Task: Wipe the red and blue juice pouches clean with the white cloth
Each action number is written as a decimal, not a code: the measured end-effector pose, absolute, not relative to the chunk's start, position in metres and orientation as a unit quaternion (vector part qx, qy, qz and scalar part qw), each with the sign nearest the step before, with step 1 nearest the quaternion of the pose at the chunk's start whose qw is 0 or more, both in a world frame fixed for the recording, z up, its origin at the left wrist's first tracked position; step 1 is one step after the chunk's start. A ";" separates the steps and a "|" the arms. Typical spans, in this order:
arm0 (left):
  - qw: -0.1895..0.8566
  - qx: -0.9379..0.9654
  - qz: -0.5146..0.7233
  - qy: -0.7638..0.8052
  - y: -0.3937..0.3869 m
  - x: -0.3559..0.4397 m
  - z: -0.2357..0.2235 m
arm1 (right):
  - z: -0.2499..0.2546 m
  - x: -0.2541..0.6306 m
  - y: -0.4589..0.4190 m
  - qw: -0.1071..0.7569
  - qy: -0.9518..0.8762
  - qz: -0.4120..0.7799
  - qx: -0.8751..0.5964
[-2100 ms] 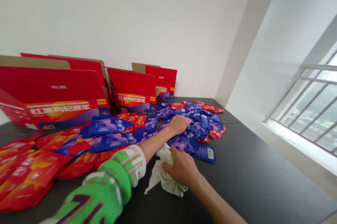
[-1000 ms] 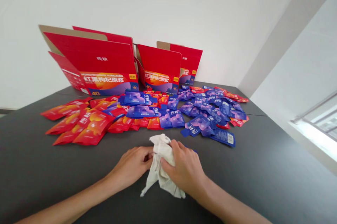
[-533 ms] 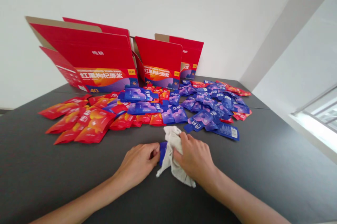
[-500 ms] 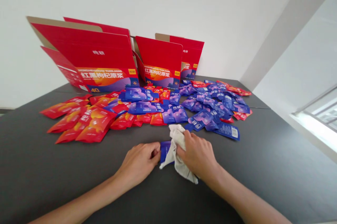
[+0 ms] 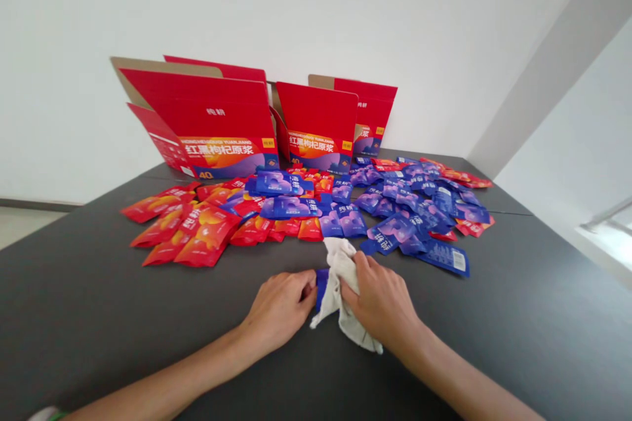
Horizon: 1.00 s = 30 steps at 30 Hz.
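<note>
Low over the dark table, my left hand [image 5: 284, 306] is closed on one end of a blue-purple pouch [image 5: 322, 286]. Only a narrow strip of that pouch shows; the cloth and my fingers hide the rest. My right hand [image 5: 382, 296] grips a crumpled off-white cloth [image 5: 340, 269] and presses it over the pouch's other side. The cloth's loose ends hang toward the tabletop. Just beyond my hands lie red pouches [image 5: 210, 236] fanned out at the left and a heap of blue pouches [image 5: 395, 233] at the right.
Open red cartons with raised flaps stand at the back: a large one [image 5: 217, 121], a smaller one [image 5: 318, 121] and another [image 5: 372, 111] behind. A white wall [image 5: 444, 26] rises behind the dark table [image 5: 148, 322]. More red pouches [image 5: 469, 177] lie at the far right.
The whole scene has shifted right in view as the camera turned left. My right hand and the cloth sit slightly closer to my left hand, so less of the pouch shows.
</note>
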<state>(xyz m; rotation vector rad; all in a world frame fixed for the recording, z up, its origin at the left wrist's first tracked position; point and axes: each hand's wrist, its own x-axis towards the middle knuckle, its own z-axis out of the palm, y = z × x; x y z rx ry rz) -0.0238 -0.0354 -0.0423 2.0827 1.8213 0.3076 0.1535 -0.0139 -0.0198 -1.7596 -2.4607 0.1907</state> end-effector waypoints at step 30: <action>0.105 0.747 0.137 0.642 -0.036 -0.027 -0.053 | -0.031 0.155 -0.010 0.104 -0.826 0.040 -0.552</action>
